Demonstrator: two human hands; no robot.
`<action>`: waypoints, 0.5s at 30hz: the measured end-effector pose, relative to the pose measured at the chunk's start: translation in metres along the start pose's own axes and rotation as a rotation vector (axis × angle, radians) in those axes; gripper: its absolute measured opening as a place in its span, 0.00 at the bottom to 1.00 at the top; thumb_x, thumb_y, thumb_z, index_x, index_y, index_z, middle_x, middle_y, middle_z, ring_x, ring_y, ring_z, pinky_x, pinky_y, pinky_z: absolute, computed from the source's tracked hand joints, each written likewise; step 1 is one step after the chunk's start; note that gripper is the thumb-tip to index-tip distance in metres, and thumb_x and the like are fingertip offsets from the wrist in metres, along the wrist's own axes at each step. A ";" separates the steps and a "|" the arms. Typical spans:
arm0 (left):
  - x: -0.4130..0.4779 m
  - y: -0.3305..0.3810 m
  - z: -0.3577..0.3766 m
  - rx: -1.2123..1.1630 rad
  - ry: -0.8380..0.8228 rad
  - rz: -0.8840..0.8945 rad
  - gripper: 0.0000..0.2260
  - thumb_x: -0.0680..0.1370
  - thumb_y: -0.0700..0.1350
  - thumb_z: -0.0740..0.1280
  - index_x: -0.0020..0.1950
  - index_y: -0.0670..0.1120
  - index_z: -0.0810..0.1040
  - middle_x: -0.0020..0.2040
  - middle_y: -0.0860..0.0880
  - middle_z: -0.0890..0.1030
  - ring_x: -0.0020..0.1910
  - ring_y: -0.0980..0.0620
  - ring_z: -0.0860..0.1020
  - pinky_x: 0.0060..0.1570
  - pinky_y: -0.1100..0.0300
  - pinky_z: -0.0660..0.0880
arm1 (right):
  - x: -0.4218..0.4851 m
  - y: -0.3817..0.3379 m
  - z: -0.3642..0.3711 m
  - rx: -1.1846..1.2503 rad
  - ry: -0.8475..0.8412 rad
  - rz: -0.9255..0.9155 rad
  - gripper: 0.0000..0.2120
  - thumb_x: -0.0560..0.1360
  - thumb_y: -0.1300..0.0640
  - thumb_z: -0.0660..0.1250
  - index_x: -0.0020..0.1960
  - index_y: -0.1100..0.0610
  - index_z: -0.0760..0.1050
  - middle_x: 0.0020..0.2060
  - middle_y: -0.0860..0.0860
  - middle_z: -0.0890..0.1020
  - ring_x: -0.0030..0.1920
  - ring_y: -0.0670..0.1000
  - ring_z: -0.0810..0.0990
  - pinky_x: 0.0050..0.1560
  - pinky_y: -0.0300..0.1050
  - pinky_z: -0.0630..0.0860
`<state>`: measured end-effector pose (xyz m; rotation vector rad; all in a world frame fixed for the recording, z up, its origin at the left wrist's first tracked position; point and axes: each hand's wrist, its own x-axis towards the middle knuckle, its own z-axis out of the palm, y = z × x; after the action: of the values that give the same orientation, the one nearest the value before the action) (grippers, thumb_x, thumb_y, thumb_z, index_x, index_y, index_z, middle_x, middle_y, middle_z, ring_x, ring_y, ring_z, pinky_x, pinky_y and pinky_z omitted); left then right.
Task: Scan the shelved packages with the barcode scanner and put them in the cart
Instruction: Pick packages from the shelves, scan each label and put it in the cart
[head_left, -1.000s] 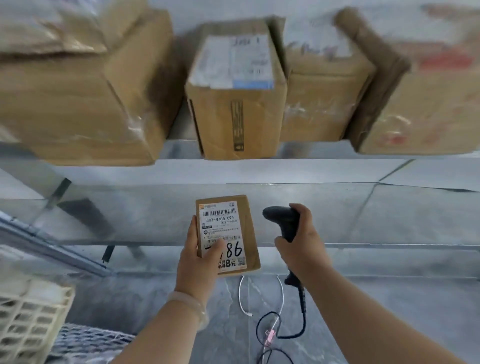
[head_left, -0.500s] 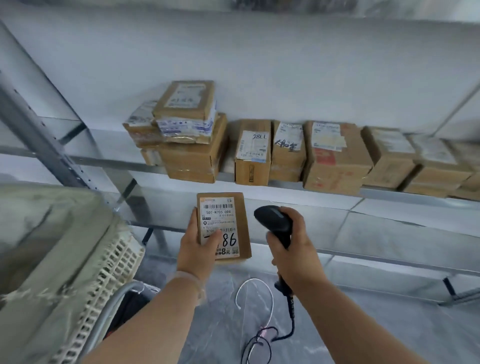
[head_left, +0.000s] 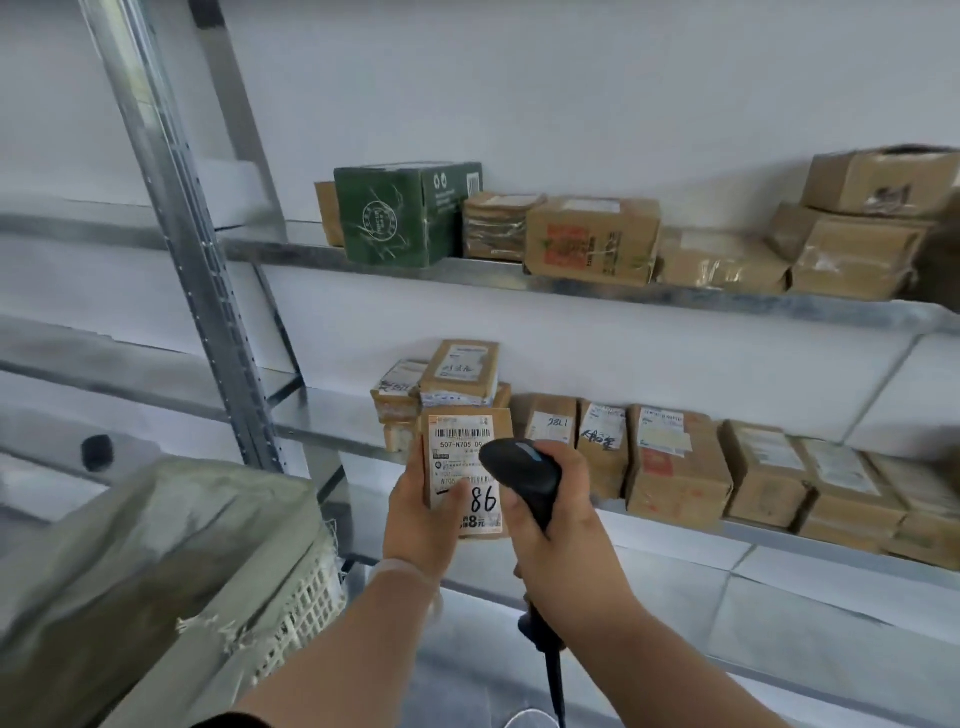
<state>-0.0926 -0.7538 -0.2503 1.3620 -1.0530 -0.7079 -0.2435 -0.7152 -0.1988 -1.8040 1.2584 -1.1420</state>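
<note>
Scanner (head_left: 522, 475) head covers pkg (head_left: 457, 441) label's right side; cable (head_left: 554, 680) cut off at btm edge; cart (head_left: 306, 618) blurred.

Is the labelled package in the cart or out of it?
Out. The left hand holds the package upright in the air, label showing, beside the scanner held by the right hand.

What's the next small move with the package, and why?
Probably aim the scanner at the top barcode and trigger. The left hand holds the package, its label facing the camera. The right hand grips the scanner, whose head overlaps the label's right edge.
</note>
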 end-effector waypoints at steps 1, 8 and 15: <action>0.000 0.004 -0.002 0.011 -0.003 0.017 0.27 0.78 0.39 0.66 0.67 0.69 0.68 0.54 0.60 0.82 0.51 0.62 0.81 0.46 0.68 0.78 | -0.001 -0.007 0.001 0.000 -0.001 -0.020 0.19 0.78 0.47 0.63 0.62 0.34 0.58 0.50 0.45 0.78 0.42 0.51 0.81 0.42 0.51 0.81; -0.001 0.016 -0.007 0.007 0.021 0.060 0.27 0.77 0.39 0.65 0.71 0.64 0.68 0.56 0.59 0.82 0.52 0.62 0.81 0.49 0.65 0.77 | -0.008 -0.031 0.001 -0.023 0.004 -0.044 0.20 0.77 0.44 0.61 0.64 0.35 0.55 0.55 0.46 0.77 0.44 0.54 0.82 0.41 0.45 0.79; -0.003 0.016 -0.008 0.002 0.028 0.076 0.26 0.77 0.41 0.66 0.69 0.67 0.68 0.56 0.60 0.82 0.54 0.61 0.80 0.52 0.60 0.79 | -0.014 -0.041 0.000 -0.035 -0.011 -0.052 0.20 0.78 0.47 0.61 0.63 0.35 0.54 0.53 0.48 0.78 0.42 0.54 0.82 0.40 0.48 0.81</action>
<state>-0.0890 -0.7451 -0.2348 1.3229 -1.0778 -0.6310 -0.2299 -0.6886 -0.1674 -1.8761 1.2391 -1.1426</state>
